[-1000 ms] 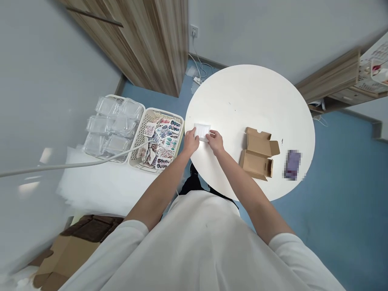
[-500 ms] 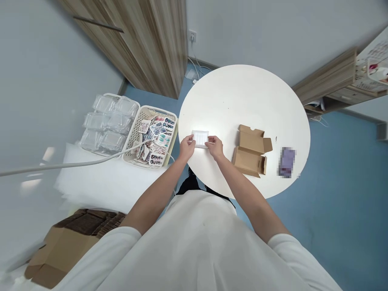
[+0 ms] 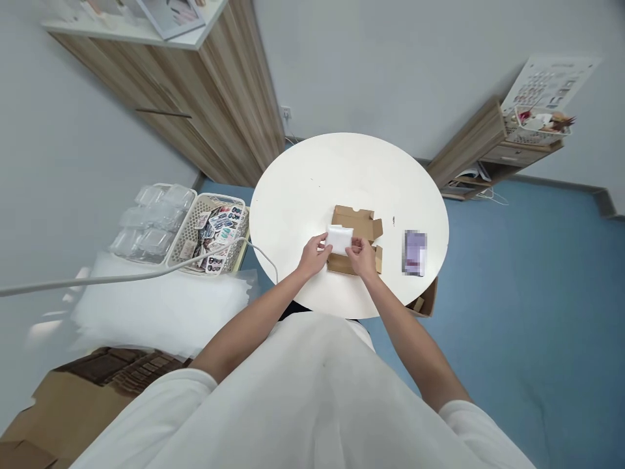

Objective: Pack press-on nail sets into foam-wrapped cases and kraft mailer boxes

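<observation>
Hands, two: one left hand (image 3: pixel 314 256) and one right hand (image 3: pixel 362 257), centre of frame. White packet (image 3: pixel 339 241), one, centre. Round table (image 3: pixel 351 163), one. Brown boxes, at least three: one open box (image 3: pixel 354 223) at centre, one floor box (image 3: pixel 430 299) right of lower centre, one carton (image 3: pixel 63 410) at lower left. Baskets, three: a pack basket (image 3: pixel 170 260) and a card basket (image 3: pixel 188 225) at left, a shelf basket (image 3: pixel 537 135) at upper right. Clear packs (image 3: pixel 163 212), six discernible; cards (image 3: pixel 219 225), many — overlapping, uncountable. Pixelated purple object (image 3: pixel 414 253), one, right of centre. Poster (image 3: pixel 554 81), one, upper right.
</observation>
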`<state>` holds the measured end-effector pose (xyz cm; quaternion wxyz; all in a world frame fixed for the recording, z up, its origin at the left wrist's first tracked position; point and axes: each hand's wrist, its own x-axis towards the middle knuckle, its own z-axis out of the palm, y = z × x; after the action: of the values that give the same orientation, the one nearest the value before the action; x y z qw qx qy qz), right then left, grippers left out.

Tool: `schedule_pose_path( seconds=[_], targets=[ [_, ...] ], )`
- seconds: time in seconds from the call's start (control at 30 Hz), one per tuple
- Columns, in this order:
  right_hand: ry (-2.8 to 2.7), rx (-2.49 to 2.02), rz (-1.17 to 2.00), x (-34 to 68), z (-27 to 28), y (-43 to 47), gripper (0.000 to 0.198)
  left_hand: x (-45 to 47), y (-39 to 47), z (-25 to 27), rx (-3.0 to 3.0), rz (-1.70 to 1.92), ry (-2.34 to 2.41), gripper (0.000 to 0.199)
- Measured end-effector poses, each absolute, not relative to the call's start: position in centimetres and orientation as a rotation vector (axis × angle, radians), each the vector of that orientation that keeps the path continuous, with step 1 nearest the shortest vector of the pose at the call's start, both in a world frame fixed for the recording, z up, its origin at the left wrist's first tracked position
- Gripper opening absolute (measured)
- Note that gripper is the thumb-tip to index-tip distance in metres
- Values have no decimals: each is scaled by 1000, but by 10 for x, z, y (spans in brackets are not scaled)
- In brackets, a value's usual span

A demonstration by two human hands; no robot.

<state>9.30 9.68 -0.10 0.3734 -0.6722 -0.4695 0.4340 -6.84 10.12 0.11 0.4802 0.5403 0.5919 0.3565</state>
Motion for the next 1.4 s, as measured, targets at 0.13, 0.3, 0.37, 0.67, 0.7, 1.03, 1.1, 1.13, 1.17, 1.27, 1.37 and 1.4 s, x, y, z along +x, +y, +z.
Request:
schedule_pose_path(
  seconds=[0.13,0.3,0.37,0.67,0.7,1.03,1.1,1.13,1.17,1.27,1.37,1.4],
  targets=[
    [-1241,-1745,1105,120,-18,88,26,-42,96,1,1417,669,1478,51],
    [-1307,-1818,1121,131,-39,84,20,-29,93,-8,1493,430,1466,56],
    [-1344,-1837,1119,131,-46,84,18,-26,94,-13,1533,324,1500,56],
    [-1498,-1927,1051,123,-64,85,16,-20,92,-32,1739,108,1552,59],
    [-1516,-1934,1024,122,-65,85,16,-20,91,-33,1769,107,1552,58],
    [-1611,-1896,891,121,-55,77,24,-25,89,-36,1900,218,1496,49],
    [-1632,-1866,859,123,-50,76,25,-26,88,-33,1916,266,1488,52],
    [-1634,-1852,844,126,-48,75,26,-27,88,-31,1924,297,1487,52],
    [-1625,-1845,832,130,-47,73,27,-29,89,-29,1933,335,1492,52],
    [-1514,-1889,812,148,-46,66,29,-39,94,-24,1939,458,1569,49],
    [-1307,-2025,851,171,-50,59,34,-52,104,-24,1800,502,1742,54],
    [-1245,-2068,885,177,-52,57,37,-56,107,-25,1717,480,1786,58]
  ],
)
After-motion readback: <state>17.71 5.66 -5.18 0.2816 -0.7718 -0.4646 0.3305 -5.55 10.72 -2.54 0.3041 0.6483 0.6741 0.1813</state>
